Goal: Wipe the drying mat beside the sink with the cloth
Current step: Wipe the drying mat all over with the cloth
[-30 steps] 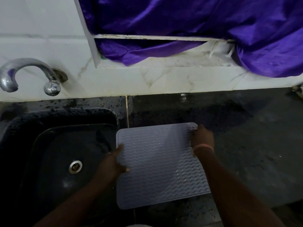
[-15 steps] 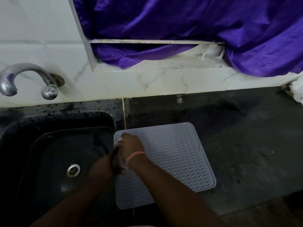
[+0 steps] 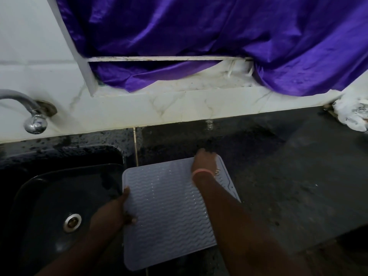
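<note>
The pale grey ribbed drying mat (image 3: 169, 216) lies on the dark counter right of the sink, its left edge over the sink rim. My left hand (image 3: 111, 212) grips that left edge, thumb on top. My right hand (image 3: 204, 162), with a pink band at the wrist, presses down at the mat's far right corner with curled fingers. The cloth is almost wholly hidden under that hand; only a dark blur shows beyond the fingertips.
A black sink (image 3: 59, 154) with a metal drain (image 3: 72, 222) fills the lower left, with a chrome tap (image 3: 33, 116) on the white tiled wall above. Purple fabric (image 3: 199, 36) hangs over the window ledge. A white crumpled bag (image 3: 352, 114) sits far right on the wet counter (image 3: 278, 166).
My right hand swept from the mat's far right corner to its far left corner and back to the far right. My left hand stayed on the left edge.
</note>
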{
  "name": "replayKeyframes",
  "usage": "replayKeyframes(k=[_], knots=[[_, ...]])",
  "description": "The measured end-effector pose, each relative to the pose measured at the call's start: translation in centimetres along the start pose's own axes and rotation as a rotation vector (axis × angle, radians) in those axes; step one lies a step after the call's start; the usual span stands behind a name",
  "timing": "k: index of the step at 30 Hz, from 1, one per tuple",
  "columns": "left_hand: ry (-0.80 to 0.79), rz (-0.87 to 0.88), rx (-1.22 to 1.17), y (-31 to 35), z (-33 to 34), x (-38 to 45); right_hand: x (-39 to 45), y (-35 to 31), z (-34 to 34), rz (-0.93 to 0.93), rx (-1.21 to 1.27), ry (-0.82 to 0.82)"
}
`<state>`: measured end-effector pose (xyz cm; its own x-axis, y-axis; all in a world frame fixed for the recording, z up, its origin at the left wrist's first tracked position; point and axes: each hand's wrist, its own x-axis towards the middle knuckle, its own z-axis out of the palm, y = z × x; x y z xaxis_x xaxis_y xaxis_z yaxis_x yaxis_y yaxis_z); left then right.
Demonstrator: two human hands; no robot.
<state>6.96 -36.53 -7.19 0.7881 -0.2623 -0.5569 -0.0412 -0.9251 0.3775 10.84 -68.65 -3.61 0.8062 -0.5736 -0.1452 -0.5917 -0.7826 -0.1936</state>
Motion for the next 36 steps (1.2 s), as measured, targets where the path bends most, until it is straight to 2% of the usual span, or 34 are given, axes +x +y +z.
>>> replayKeyframes(k=[3, 5, 7, 8, 10, 12, 14, 16, 18, 22, 25, 27, 29, 31, 34, 36], knots=[[-0.015, -0.005, -0.001, 0.0, -0.1, 0.4, -2.7, -3.7, 1.4, -0.239, -0.107, -0.008], [-0.033, -0.02, -0.021, 0.2, -0.3, 0.4, -5.0, -5.2, 1.8, -0.421, -0.101, -0.055], [-0.063, -0.039, -0.057, 0.3, -0.5, 0.2, -6.2, -5.1, 1.6, -0.524, -0.024, -0.114], [-0.067, -0.04, -0.057, 0.2, -0.6, 0.1, -6.3, -4.4, 1.1, -0.513, 0.028, -0.107], [-0.058, -0.02, -0.035, 0.2, -0.8, -0.3, -5.1, -1.5, -0.2, -0.373, 0.064, -0.027], [-0.042, 0.006, -0.035, 0.4, -1.0, -0.6, -2.7, 2.7, -1.7, -0.181, 0.022, 0.044], [-0.015, 0.018, -0.053, 0.6, -1.0, -0.9, -1.1, 6.9, -2.3, -0.064, -0.059, 0.072], [0.0, 0.022, -0.088, 0.6, -1.0, -1.1, -1.7, 7.6, -1.3, -0.023, -0.098, 0.04], [0.003, 0.043, -0.074, 0.7, -0.9, -1.1, -4.0, 4.8, 0.0, 0.001, -0.074, 0.03], [-0.003, 0.029, -0.076, 0.5, -0.9, -0.9, -10.1, -4.9, 2.7, -0.188, -0.013, -0.005], [0.084, -0.032, -0.063, 0.2, -0.5, -0.8, -15.4, -11.7, 4.0, -0.409, 0.178, -0.194], [0.125, -0.046, -0.044, 0.2, -0.4, -1.0, -16.6, -12.8, 3.5, -0.426, 0.333, -0.313], [0.092, -0.016, -0.101, 0.0, -0.3, -1.3, -14.8, -10.6, 2.1, -0.372, 0.452, -0.269], [0.041, 0.025, -0.177, -0.3, -0.5, -1.4, -11.6, -6.4, 0.5, -0.225, 0.471, -0.147], [0.041, 0.029, -0.239, -0.5, -0.3, -1.3, -6.1, 2.4, -2.2, 0.019, 0.223, 0.037], [0.068, 0.028, -0.237, -0.4, -0.2, -1.3, -4.0, 7.1, -3.4, 0.151, 0.147, 0.061]])
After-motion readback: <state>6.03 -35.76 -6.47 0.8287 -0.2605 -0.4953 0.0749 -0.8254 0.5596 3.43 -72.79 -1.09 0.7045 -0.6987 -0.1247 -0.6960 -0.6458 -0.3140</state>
